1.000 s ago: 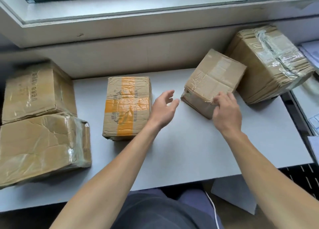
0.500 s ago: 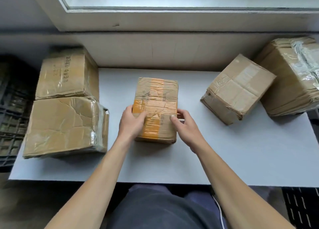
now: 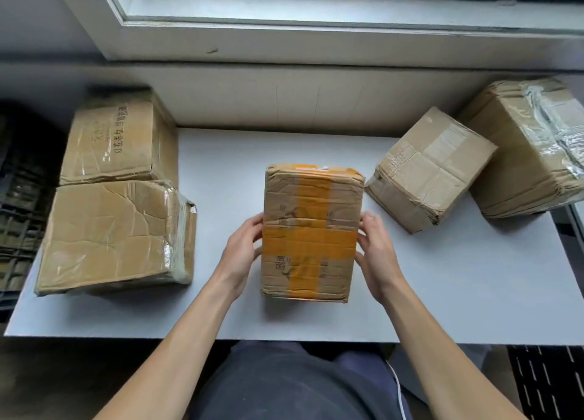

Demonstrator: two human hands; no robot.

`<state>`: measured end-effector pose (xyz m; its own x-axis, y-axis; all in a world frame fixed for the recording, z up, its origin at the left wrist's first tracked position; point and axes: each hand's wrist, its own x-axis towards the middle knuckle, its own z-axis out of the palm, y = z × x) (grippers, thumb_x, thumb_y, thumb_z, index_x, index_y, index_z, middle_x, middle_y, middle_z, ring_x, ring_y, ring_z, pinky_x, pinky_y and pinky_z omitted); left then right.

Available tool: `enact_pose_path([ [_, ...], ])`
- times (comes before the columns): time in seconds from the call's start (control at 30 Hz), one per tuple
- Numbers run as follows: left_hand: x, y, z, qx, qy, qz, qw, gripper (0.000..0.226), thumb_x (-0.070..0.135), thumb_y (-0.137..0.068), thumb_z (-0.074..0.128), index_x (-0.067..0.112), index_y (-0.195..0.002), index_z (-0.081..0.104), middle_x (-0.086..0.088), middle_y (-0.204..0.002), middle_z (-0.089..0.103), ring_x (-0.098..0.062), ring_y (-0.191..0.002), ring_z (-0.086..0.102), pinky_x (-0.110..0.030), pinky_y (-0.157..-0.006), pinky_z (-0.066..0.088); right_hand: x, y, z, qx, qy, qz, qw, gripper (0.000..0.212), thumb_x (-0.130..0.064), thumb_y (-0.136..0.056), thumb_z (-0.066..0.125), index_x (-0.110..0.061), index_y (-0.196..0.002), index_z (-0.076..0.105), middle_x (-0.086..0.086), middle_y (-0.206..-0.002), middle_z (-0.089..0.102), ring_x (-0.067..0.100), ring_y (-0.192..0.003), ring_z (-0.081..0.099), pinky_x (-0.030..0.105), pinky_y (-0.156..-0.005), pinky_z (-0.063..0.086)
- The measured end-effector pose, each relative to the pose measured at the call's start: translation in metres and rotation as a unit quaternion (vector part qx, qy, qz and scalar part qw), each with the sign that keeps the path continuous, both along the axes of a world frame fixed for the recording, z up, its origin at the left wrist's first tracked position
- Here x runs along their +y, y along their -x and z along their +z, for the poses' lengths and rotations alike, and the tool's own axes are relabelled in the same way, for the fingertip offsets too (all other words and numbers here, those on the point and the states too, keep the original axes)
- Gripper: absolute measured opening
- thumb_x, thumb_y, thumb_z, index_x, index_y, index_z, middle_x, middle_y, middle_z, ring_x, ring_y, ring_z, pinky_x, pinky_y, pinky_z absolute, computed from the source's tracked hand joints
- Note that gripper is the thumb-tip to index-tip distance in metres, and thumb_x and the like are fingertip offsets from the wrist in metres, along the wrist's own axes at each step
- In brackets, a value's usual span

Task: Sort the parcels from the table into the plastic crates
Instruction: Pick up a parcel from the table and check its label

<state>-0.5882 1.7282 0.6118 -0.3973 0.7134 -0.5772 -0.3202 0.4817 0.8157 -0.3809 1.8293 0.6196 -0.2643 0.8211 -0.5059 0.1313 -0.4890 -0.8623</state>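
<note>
One orange-taped parcel (image 3: 311, 230) is gripped at the middle of the white counter (image 3: 474, 293), fingers of the left hand (image 3: 241, 249) and right hand (image 3: 377, 252) curled round its sides. Four plain parcels (image 3: 117, 236) are spread beside it, below a window sill (image 3: 316, 40); a dark crate (image 3: 19, 214) is glimpsed at left.

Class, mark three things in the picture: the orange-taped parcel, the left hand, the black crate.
orange-taped parcel (image 3: 311, 239): head view, tape cross on its top face.
left hand (image 3: 241, 252): head view, back of the hand.
black crate (image 3: 22, 217): head view, lattice wall, far left.
</note>
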Motion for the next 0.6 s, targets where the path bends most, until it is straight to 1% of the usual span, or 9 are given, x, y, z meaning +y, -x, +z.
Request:
enact_pose_path([
  [0.07,0.0,0.007,-0.003,-0.016,-0.033,0.053,0.998,0.031,0.018,-0.112,0.04,0.017,-0.13,0.065,0.001,-0.123,0.073,-0.012,-0.12,0.065,-0.033,-0.097,0.052,0.002,0.004,0.005,0.033,-0.016,-0.015,0.999,0.058,-0.053,-0.11,0.036,-0.001,-0.123,0.056,0.002,-0.117,0.072,0.016,-0.12,0.065,0.041,-0.1,0.052],
  [0.13,-0.002,0.008,-0.006,-0.006,-0.032,0.087,0.996,0.025,0.015,-0.109,0.044,0.016,-0.119,0.067,-0.002,-0.118,0.074,-0.017,-0.116,0.066,-0.034,-0.094,0.052,0.0,0.008,0.009,0.045,-0.031,-0.022,0.998,0.073,-0.063,-0.102,0.045,0.007,-0.123,0.053,0.014,-0.114,0.071,0.016,-0.113,0.066,0.048,-0.103,0.051],
  [0.2,-0.003,0.006,-0.012,0.015,-0.009,0.088,0.996,0.019,0.018,-0.108,0.047,0.016,-0.11,0.066,-0.006,-0.113,0.074,-0.025,-0.113,0.067,-0.043,-0.092,0.054,-0.003,0.01,0.009,0.007,-0.053,-0.026,0.998,0.082,-0.071,-0.09,0.052,0.006,-0.117,0.058,0.026,-0.117,0.066,0.029,-0.106,0.067,0.056,-0.104,0.048],
  [0.27,-0.007,0.004,-0.017,0.012,0.002,0.079,0.997,0.018,0.028,-0.107,0.052,0.016,-0.111,0.065,-0.008,-0.117,0.074,-0.03,-0.118,0.067,-0.052,-0.1,0.054,-0.006,0.009,0.007,-0.011,-0.056,-0.026,0.998,0.081,-0.074,-0.085,0.053,0.0,-0.116,0.063,0.023,-0.117,0.068,0.037,-0.112,0.066,0.06,-0.107,0.047],
  [0.37,-0.008,0.0,-0.013,0.007,0.005,0.046,0.999,0.04,0.051,-0.096,0.058,0.019,-0.118,0.067,-0.003,-0.121,0.075,-0.019,-0.116,0.069,-0.043,-0.101,0.055,-0.002,0.005,0.008,0.002,-0.038,-0.028,0.999,0.072,-0.072,-0.087,0.055,-0.008,-0.118,0.068,0.016,-0.119,0.072,0.035,-0.119,0.065,0.06,-0.11,0.045],
  [0.4,-0.008,-0.002,-0.013,0.004,0.001,0.022,1.0,0.035,0.05,-0.099,0.057,0.022,-0.116,0.07,-0.001,-0.12,0.076,-0.016,-0.113,0.071,-0.038,-0.099,0.055,0.001,0.005,0.012,0.016,-0.034,-0.025,0.999,0.067,-0.069,-0.09,0.054,-0.01,-0.12,0.068,0.014,-0.121,0.073,0.033,-0.121,0.065,0.06,-0.111,0.045],
  [0.5,-0.007,-0.002,-0.017,-0.039,0.0,-0.046,0.998,0.032,0.04,-0.11,0.046,0.031,-0.108,0.077,0.007,-0.119,0.077,-0.008,-0.115,0.07,-0.031,-0.102,0.052,0.012,0.005,0.025,0.054,-0.029,0.019,0.998,0.056,-0.059,-0.096,0.053,-0.015,-0.13,0.065,0.009,-0.128,0.072,0.029,-0.127,0.064,0.056,-0.109,0.049],
  [0.53,-0.008,0.0,-0.02,-0.059,0.012,-0.056,0.997,0.032,0.051,-0.108,0.048,0.035,-0.117,0.075,0.009,-0.128,0.073,-0.01,-0.127,0.064,-0.037,-0.112,0.045,0.015,0.006,0.027,0.063,-0.036,0.036,0.997,0.05,-0.052,-0.095,0.057,-0.017,-0.13,0.064,0.005,-0.126,0.074,0.025,-0.123,0.067,0.049,-0.104,0.054],
  [0.6,-0.008,0.008,-0.028,-0.096,0.024,-0.076,0.992,0.056,0.075,-0.094,0.053,0.039,-0.136,0.064,0.011,-0.143,0.064,-0.015,-0.142,0.051,-0.045,-0.12,0.033,0.019,0.005,0.031,0.083,-0.035,0.048,0.995,0.044,-0.038,-0.091,0.064,-0.017,-0.13,0.061,0.002,-0.118,0.076,0.018,-0.108,0.072,0.035,-0.089,0.06],
])
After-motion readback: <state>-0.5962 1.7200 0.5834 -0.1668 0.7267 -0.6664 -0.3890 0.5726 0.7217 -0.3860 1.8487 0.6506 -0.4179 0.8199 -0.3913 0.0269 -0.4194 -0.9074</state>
